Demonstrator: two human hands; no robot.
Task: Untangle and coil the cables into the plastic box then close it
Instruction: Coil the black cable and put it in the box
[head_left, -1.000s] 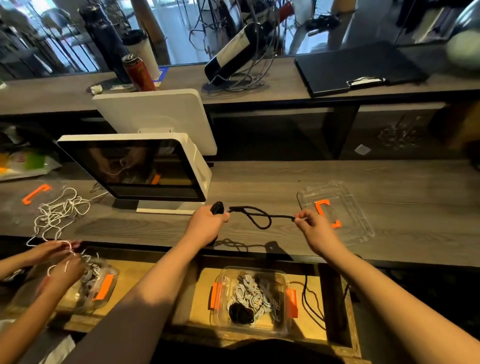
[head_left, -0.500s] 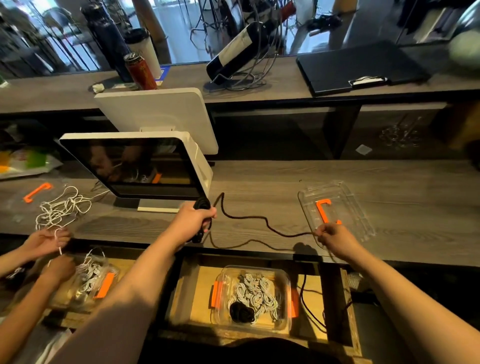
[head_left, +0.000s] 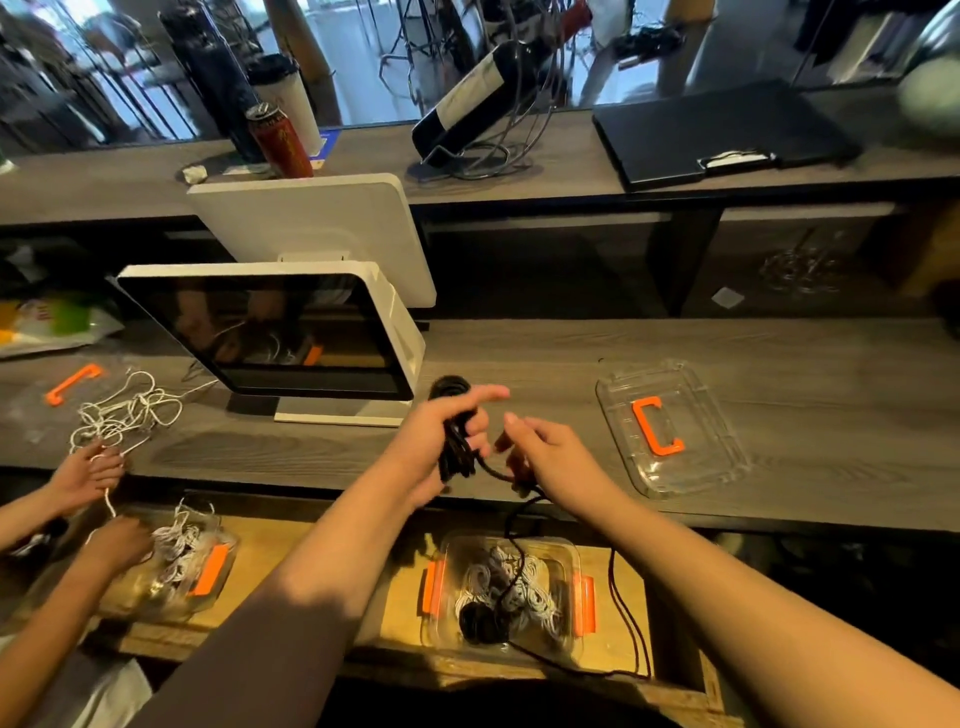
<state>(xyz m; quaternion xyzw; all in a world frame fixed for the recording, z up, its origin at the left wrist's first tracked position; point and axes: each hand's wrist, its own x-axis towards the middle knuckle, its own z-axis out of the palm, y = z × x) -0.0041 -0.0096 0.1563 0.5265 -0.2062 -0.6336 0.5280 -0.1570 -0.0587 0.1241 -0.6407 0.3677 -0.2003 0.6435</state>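
On the grey wood-grain counter (head_left: 571, 364): clear ribbed plastic lid (head_left: 696, 467) with orange C-clip; below, clear box (head_left: 571, 558) of coiled cords. Left hand (head_left: 431, 441) grips looped black cable (head_left: 457, 447); right hand (head_left: 550, 457) pinches its strand. No readable text.

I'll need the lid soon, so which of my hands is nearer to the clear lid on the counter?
Right. Your right hand is just left of the clear lid; your left hand, gripping the black cable, is farther left.

A black cable (head_left: 457, 447) hangs coiled above the counter's near edge; the open plastic box (head_left: 504, 592) below holds coiled cables; its clear lid (head_left: 675, 467) lies on the counter.
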